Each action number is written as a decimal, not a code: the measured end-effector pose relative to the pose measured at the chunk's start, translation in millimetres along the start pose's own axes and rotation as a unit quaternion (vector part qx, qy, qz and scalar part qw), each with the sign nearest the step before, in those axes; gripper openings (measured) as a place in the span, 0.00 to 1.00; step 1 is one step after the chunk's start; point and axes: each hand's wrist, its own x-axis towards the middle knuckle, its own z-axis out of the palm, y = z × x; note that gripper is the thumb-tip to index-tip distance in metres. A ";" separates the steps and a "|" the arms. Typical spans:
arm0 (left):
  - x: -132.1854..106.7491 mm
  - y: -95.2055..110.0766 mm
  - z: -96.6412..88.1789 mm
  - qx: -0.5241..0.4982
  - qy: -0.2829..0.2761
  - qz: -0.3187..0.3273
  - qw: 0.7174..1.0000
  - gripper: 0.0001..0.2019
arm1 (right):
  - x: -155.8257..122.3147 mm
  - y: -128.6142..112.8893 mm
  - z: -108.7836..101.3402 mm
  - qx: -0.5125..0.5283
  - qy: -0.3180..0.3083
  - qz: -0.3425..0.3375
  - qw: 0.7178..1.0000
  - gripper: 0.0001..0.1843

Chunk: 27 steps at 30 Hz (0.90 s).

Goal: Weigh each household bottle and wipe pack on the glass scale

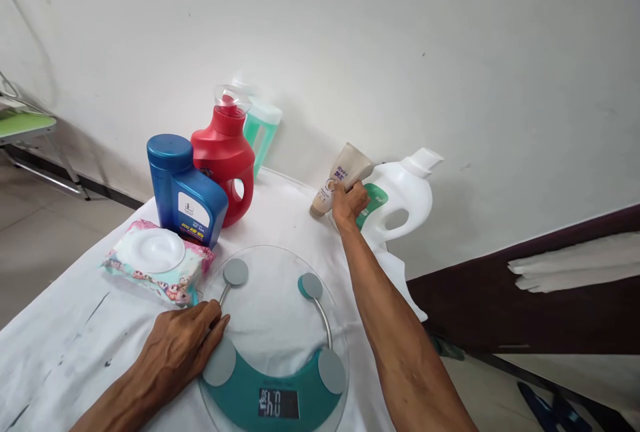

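My right hand (351, 204) is closed around a cream-coloured Rejoice shampoo bottle (350, 164), tilted with its cap end down at the left, above the white cloth. Just behind that hand stands a white detergent bottle (411, 195) with a green label. My left hand (187, 335) is at the left edge of a round glass bathroom scale (280, 315), thumb and fingers closed on its rim. Digits show on the scale's dark display (279, 404), set in a teal panel. Nothing lies on the glass.
Left of the scale lies a pack of wet wipes (155, 255). Behind it stand a blue bottle (187, 192), a red detergent bottle (225, 152) and a green-and-white bottle (263, 125) by the wall. A white cloth (65, 359) covers the table; a green-topped folding table (25, 125) is far left.
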 end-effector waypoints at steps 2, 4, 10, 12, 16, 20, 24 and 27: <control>0.4 0.0 0.1 0.002 -0.002 0.002 1.000 0.17 | 3.9 7.0 7.7 -0.004 0.012 0.028 1.000 0.07; -0.3 -0.3 0.5 0.001 -0.005 0.002 1.000 0.17 | 5.3 13.1 11.3 -0.004 0.016 0.040 0.999 0.07; -0.9 0.7 -0.4 -0.004 -0.007 -0.002 1.000 0.17 | -1.8 20.3 -1.2 0.026 -0.002 0.022 0.999 0.20; 0.1 1.4 -1.2 -0.003 -0.007 -0.005 1.000 0.18 | -10.4 15.9 -10.1 0.035 0.007 0.001 0.999 0.28; 1.7 2.4 -1.5 -0.004 -0.008 -0.009 1.000 0.17 | -32.3 -12.1 -13.4 0.066 0.071 -0.139 0.986 0.38; -0.2 1.9 1.6 -0.010 -0.015 -0.016 1.000 0.16 | -42.2 -64.2 31.8 0.210 -0.076 -0.224 0.949 0.27; -6.6 -0.1 8.4 -0.023 -0.018 -0.036 0.999 0.14 | -29.6 -112.1 97.8 0.307 -0.204 -0.058 0.928 0.38; -11.5 -1.3 13.5 -0.030 -0.020 -0.041 0.998 0.13 | -16.7 -131.7 128.8 0.333 -0.249 -0.022 0.909 0.36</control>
